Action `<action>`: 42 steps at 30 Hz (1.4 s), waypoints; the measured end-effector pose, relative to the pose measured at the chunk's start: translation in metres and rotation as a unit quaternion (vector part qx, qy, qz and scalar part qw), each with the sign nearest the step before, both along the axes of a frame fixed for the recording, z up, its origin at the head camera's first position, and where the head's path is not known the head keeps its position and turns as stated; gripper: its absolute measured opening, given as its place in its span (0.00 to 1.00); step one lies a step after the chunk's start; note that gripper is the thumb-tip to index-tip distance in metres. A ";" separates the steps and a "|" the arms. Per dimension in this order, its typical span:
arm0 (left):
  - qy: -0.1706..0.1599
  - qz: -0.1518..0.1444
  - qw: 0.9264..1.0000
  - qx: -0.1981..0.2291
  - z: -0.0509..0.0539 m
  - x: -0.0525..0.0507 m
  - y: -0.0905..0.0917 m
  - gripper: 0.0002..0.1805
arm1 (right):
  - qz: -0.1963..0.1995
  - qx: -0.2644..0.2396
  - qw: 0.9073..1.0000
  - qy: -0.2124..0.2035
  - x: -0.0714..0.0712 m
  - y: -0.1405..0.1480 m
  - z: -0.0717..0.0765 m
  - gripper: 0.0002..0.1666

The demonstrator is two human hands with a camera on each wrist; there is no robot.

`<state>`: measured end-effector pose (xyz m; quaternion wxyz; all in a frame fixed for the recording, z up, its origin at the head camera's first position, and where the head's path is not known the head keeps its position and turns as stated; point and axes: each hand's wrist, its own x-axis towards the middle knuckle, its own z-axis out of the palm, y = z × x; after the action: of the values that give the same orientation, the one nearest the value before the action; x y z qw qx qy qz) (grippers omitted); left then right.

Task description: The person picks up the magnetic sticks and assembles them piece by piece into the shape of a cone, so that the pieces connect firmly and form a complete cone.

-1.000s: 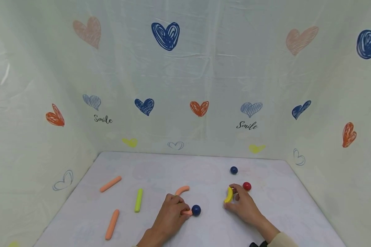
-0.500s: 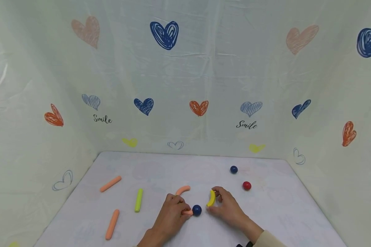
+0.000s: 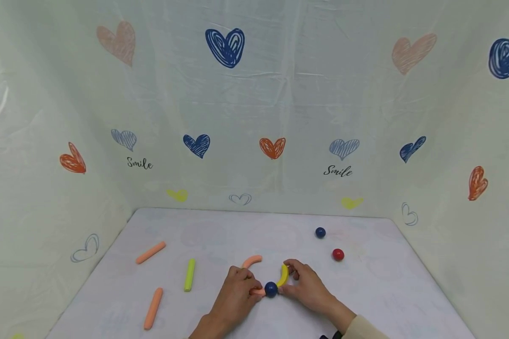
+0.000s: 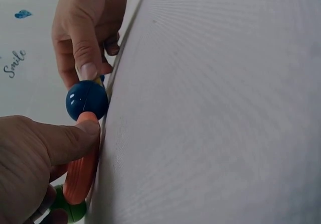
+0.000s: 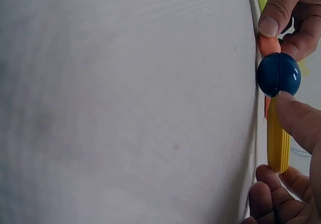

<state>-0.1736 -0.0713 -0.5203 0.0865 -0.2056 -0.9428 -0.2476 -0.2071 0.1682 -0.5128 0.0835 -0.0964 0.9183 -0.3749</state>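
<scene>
My left hand (image 3: 233, 296) pinches a short curved orange stick (image 4: 82, 176); one end of it meets a dark blue ball (image 3: 271, 289). Partly hidden behind the left fingers in the left wrist view is a green ball (image 4: 74, 210). A second curved orange stick (image 3: 252, 261) sticks out beyond that hand. Between thumb and fingers, my right hand (image 3: 307, 289) holds a curved yellow stick (image 5: 277, 138). The yellow stick's near end is against the blue ball, with the right thumb tip touching there; whether it is inserted I cannot tell.
On the white table (image 3: 220, 230) lie two straight orange sticks, one farther back (image 3: 150, 253) and one nearer (image 3: 153, 308), beside a lime-green stick (image 3: 189, 275). A small blue ball (image 3: 320, 232) and a red ball (image 3: 338, 254) sit at the right. A heart-printed curtain surrounds the table.
My right hand has moved left with the yellow stick, bringing it from apart to the blue ball. The left hand has stayed nearly in place, holding the orange stick.
</scene>
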 end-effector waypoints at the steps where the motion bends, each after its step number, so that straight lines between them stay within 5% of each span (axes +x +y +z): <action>1: -0.002 0.000 1.000 0.001 0.000 0.000 0.000 0.05 | 0.002 0.000 1.000 -0.001 0.000 0.000 0.000 0.42; 21: -0.026 -0.006 0.999 0.018 0.003 0.003 0.000 0.09 | 0.045 -0.003 0.999 0.011 -0.001 0.006 -0.004 0.34; 29: -0.094 0.073 0.990 0.079 0.009 -0.005 -0.021 0.16 | 0.051 -0.001 0.998 0.020 0.001 0.004 -0.004 0.30; 34: -0.140 0.040 0.981 0.132 0.009 -0.008 -0.031 0.15 | 0.046 0.001 0.999 0.010 0.000 0.002 -0.004 0.30; 42: -0.183 0.017 0.970 0.159 0.008 -0.006 -0.029 0.16 | 0.045 -0.005 0.999 0.011 -0.002 -0.006 0.000 0.23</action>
<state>-0.1797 -0.1004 -0.5126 -0.0520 -0.1247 -0.8945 -0.4261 -0.2088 0.1620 -0.5125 0.0900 -0.1423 0.9118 -0.3746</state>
